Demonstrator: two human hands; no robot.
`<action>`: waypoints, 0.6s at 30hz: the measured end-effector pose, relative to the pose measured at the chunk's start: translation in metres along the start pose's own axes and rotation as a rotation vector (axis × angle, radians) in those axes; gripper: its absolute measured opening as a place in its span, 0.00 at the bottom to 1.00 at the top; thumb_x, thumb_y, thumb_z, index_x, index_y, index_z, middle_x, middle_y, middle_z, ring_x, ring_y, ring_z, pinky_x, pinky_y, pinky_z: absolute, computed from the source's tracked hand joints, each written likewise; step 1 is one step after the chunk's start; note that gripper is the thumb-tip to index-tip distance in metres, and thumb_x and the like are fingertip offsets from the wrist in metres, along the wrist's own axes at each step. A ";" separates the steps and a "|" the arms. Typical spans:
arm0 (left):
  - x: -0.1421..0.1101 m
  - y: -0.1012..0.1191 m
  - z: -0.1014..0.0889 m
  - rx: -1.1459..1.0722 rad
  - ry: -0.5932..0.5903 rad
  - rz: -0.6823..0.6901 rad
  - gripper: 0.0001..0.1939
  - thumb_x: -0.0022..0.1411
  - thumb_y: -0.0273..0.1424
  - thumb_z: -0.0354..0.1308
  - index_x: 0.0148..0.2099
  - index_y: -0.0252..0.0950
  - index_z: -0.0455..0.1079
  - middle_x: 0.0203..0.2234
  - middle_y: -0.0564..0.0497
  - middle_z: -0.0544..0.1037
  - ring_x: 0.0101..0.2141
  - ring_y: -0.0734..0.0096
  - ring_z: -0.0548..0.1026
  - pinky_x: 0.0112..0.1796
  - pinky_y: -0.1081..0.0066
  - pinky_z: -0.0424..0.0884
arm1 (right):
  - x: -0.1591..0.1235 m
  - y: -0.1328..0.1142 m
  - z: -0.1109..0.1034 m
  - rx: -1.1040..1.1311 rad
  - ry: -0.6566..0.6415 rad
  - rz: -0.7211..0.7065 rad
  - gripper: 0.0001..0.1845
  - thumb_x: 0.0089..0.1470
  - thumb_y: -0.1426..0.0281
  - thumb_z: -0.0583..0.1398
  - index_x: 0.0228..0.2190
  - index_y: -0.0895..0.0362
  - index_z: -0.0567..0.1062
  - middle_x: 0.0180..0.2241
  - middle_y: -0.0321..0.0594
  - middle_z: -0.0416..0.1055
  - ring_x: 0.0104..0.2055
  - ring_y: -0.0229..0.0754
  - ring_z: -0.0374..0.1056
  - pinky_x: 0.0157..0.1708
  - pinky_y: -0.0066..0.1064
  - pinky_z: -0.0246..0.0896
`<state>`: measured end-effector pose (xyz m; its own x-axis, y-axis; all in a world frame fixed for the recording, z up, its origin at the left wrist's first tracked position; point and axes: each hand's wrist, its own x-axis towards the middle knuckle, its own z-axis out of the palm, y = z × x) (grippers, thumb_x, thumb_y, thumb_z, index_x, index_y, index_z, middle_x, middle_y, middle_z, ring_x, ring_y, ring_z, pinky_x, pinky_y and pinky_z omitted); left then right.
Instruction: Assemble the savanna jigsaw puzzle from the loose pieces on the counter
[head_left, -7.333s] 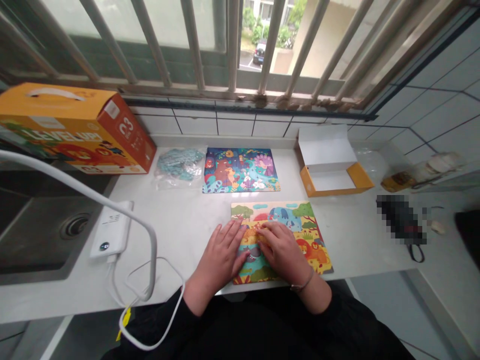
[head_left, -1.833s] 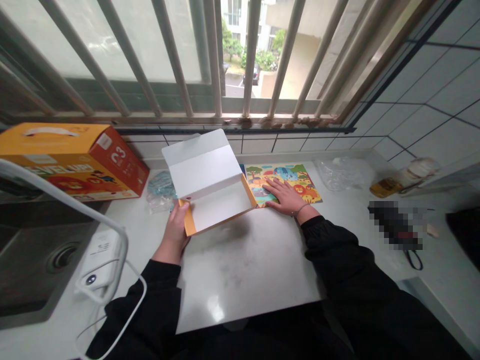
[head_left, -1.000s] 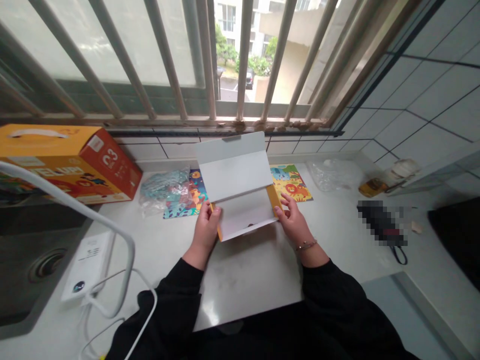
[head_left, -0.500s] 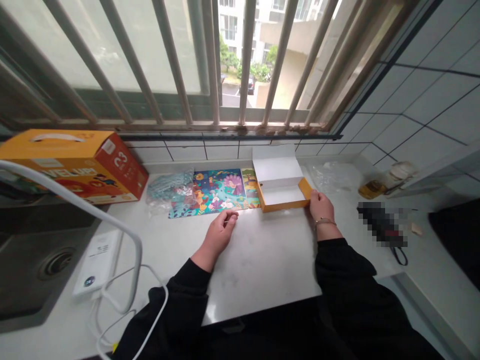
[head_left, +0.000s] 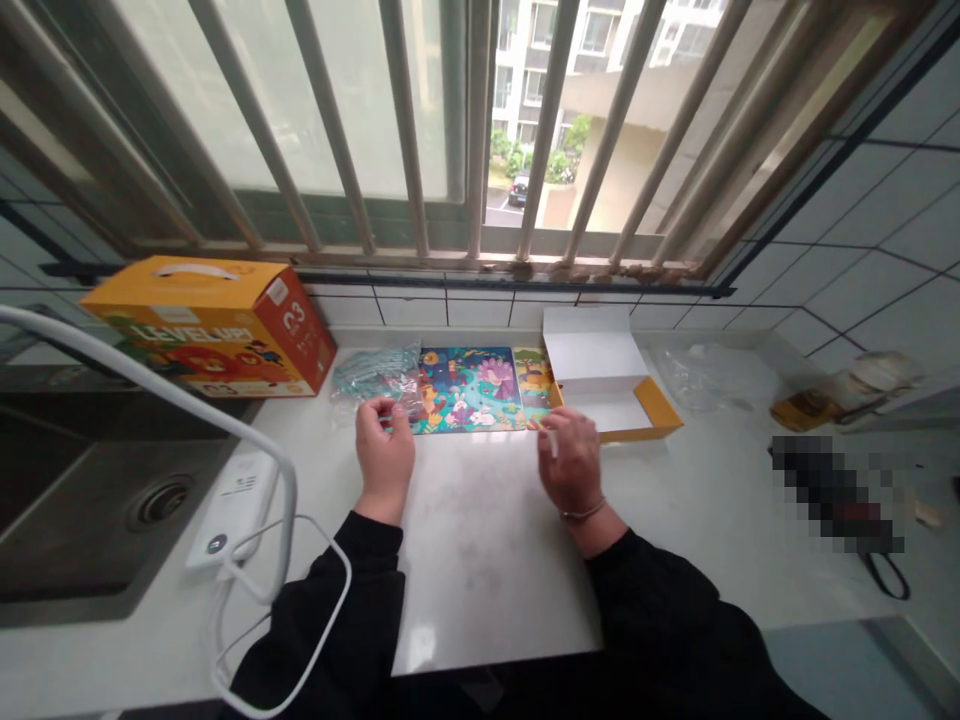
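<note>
My right hand (head_left: pixel 571 460) is closed in a pinch on a thin pale strip (head_left: pixel 552 441), just in front of the open orange-and-white cardboard box (head_left: pixel 607 375) and not touching it. My left hand (head_left: pixel 385 452) has curled fingers near the front edge of a colourful jigsaw board (head_left: pixel 469 392) showing a peacock and rabbits. Whether those fingers hold anything is hidden. A clear plastic bag of blue-green puzzle pieces (head_left: pixel 373 373) lies just beyond my left hand. A second illustrated board (head_left: pixel 532 368) sits partly behind the box.
An orange "Level Up" box (head_left: pixel 217 328) stands at the back left, below the barred window (head_left: pixel 450 130). A steel sink (head_left: pixel 97 510), white power unit (head_left: pixel 234 510) and white cable (head_left: pixel 150 400) lie left. Clear plastic (head_left: pixel 697 375) and a pixelated black object (head_left: pixel 832 490) lie right.
The box now rests on the counter further right, and my right hand has come off it, pinching a thin strip. My left hand has moved toward the bag. The view has shifted slightly.
</note>
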<state>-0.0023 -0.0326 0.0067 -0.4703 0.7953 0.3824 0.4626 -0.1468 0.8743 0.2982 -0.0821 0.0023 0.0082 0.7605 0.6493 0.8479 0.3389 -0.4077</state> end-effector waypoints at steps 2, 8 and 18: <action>0.012 -0.006 -0.011 0.063 0.007 0.028 0.12 0.66 0.29 0.60 0.51 0.40 0.70 0.47 0.43 0.78 0.51 0.52 0.77 0.58 0.53 0.73 | 0.000 -0.034 0.023 0.066 -0.038 -0.173 0.10 0.76 0.62 0.56 0.48 0.51 0.77 0.53 0.49 0.79 0.56 0.56 0.72 0.59 0.50 0.66; 0.039 -0.015 -0.047 0.558 -0.007 0.230 0.25 0.64 0.23 0.61 0.63 0.38 0.75 0.68 0.38 0.74 0.69 0.38 0.66 0.70 0.41 0.59 | 0.011 -0.095 0.058 0.185 -0.027 -0.349 0.08 0.74 0.66 0.60 0.41 0.52 0.78 0.48 0.47 0.80 0.52 0.51 0.73 0.56 0.45 0.67; 0.039 -0.006 -0.045 0.610 -0.080 0.400 0.13 0.76 0.38 0.58 0.42 0.38 0.80 0.41 0.41 0.85 0.49 0.45 0.78 0.56 0.48 0.67 | -0.006 -0.115 0.060 0.495 -0.264 -0.593 0.09 0.73 0.71 0.59 0.48 0.53 0.81 0.46 0.43 0.85 0.46 0.44 0.82 0.50 0.37 0.79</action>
<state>-0.0572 -0.0276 0.0299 -0.1325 0.7932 0.5944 0.9343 -0.1002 0.3420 0.1687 -0.0918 0.0066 -0.5458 0.4620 0.6990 0.3391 0.8847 -0.3200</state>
